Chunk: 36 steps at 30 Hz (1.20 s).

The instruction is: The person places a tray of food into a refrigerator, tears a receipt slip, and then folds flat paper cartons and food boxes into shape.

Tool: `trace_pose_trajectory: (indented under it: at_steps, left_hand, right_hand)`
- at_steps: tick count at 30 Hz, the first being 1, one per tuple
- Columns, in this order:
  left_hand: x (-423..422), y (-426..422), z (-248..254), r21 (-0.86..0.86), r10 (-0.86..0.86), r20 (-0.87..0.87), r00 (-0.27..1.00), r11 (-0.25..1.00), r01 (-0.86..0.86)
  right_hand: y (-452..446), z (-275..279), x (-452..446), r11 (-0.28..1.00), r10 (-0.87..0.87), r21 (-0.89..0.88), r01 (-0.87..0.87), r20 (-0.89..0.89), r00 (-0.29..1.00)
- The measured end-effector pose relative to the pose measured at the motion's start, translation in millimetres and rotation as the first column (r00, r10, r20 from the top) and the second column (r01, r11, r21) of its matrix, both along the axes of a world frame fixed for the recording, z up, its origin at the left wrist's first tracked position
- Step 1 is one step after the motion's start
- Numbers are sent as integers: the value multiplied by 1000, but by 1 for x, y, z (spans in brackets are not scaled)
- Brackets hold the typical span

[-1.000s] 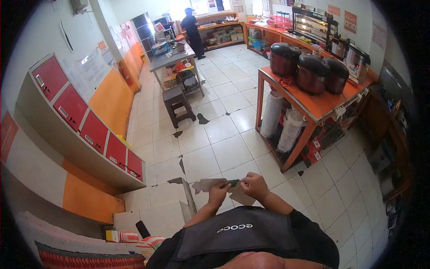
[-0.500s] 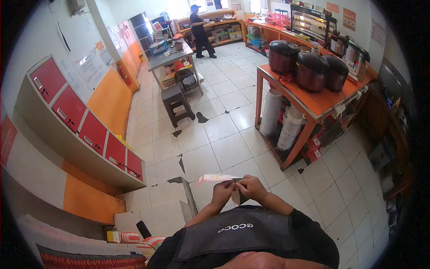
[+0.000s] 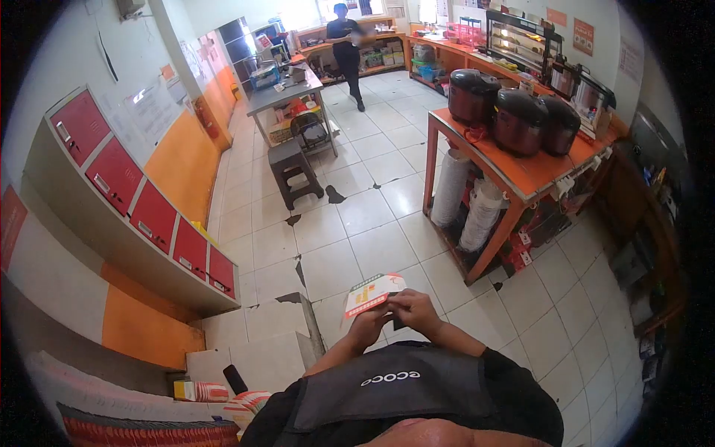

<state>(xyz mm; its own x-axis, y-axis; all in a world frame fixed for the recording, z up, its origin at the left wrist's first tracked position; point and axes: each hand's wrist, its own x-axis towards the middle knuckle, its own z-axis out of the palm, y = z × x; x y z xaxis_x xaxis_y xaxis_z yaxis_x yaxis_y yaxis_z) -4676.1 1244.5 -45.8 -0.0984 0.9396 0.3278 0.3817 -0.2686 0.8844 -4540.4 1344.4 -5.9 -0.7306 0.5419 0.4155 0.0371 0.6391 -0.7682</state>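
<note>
In front of my apron, a printed carton (image 3: 375, 292) in white, yellow, red and green is held up with its printed side showing. My left hand (image 3: 366, 328) is closed on its lower left part. Against its lower right edge, my right hand (image 3: 417, 311) has its fingers bent and pressed together, close to my left hand. A small dark piece shows under my right hand. The fingertips of both hands are partly hidden behind the carton and each other.
Red lockers (image 3: 153, 216) line the left wall. Several rice cookers (image 3: 519, 123) stand on an orange table (image 3: 514, 170) at right. A grey stool (image 3: 296, 175) is by the metal table (image 3: 287, 94). Farther back, a person (image 3: 347, 56) walks. A phone (image 3: 234, 378) lies at lower left.
The carton has turned from its plain side to its printed side and opened out. My hands stay close together. The person at the back has turned and come nearer.
</note>
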Motion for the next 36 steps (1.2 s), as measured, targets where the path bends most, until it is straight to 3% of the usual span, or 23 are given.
trace_pose_trajectory:
  at_steps: [1, 2, 3, 4, 8, 9, 10, 12, 13, 16, 19, 20, 21, 22, 23, 24, 25, 26, 27, 29, 32, 34, 36]
  left_hand:
    - [-1, 0, -4, -98, 10, 168, 986, 995, 7]
    - [-3, 1, -10, -193, 35, 328, 944, 981, 31]
    - [-5, 7, -21, -347, 226, 680, 697, 937, 34]
    - [-6, 7, -20, -288, 248, 674, 696, 956, -61]
    - [-16, -4, 21, -167, 363, 598, 715, 928, -332]
    - [-17, -8, 23, -111, 335, 641, 690, 931, -349]
    - [-18, -12, 25, -53, 303, 681, 666, 928, -368]
    - [-42, -23, 39, 332, 98, 108, 989, 934, -129]
    - [-49, -26, 44, 436, 37, -236, 971, 897, 72]
    - [-37, -38, 49, 337, -62, 41, 997, 941, 44]
    - [-42, -41, 24, 410, 43, -21, 999, 911, -31]
    - [-47, -37, 30, 454, 24, -106, 994, 891, 27]
    - [-61, -33, 40, 489, -66, -291, 955, 848, 207]
    - [-65, -29, 45, 522, -27, -301, 953, 832, 188]
    - [-70, -25, 50, 554, 14, -309, 951, 815, 168]
    - [-74, -20, 54, 586, 56, -314, 948, 797, 148]
    - [-71, -23, 57, 571, 169, -95, 981, 816, -85]
    - [-67, -27, 64, 502, 288, 119, 950, 808, -308]
    - [-55, -33, 104, 522, 328, 295, 898, 732, -438]
    - [-49, -31, 107, 405, 324, -29, 946, 869, -285]
    - [-9, -25, 109, 25, 143, -618, 773, 986, -162]
    - [-2, -19, 58, -156, 80, -745, 663, 944, -289]
    - [-18, -8, 13, -156, 147, -631, 761, 938, -311]
  right_hand:
    - [0, 0, -1, 996, 39, 86, -39, 4, 999]
    - [-4, 1, -2, 981, 59, -182, -69, -62, 996]
    - [-10, 2, -3, 894, 60, -433, -111, -131, 990]
    - [-14, 2, -3, 743, 43, -649, -164, -198, 979]
    - [16, -34, -1, 316, -178, -946, -74, -136, 975]
    - [20, -33, -1, 252, -60, -967, 34, 19, 998]
    - [18, -27, -1, 148, 30, -987, -64, -60, 998]
    - [9, -11, -1, -86, 184, -970, -229, -241, 953]
    - [11, -11, 0, -133, 299, -968, -213, -244, 922]
    - [15, -13, -1, -464, 214, -665, -585, -725, 655]
    - [21, -22, -6, -610, 75, -598, -519, -697, 714]
    - [23, -33, -9, -602, 180, -724, -336, -533, 827]
    - [20, -43, -11, -295, 391, -869, -397, -488, 780]
    - [16, -41, -13, 43, 566, -885, -464, -361, 741]
    - [12, -34, -13, 112, 547, -918, -380, -262, 795]
    - [20, -44, -13, 481, 604, -811, -333, 31, 796]
    - [35, -63, -15, 771, 537, -562, -300, 321, 780]
    - [39, -74, -19, 846, 382, -506, -169, 352, 854]
    - [43, -85, -23, 891, 216, -453, -26, 372, 903]
    - [34, -86, -35, 415, -279, -872, 260, 151, 948]
    - [10, -57, -42, 473, -240, -880, 37, -88, 967]
    - [0, -55, -46, 432, -105, -894, -118, -180, 978]
    - [4, -49, -46, 429, -30, -886, -174, -207, 978]
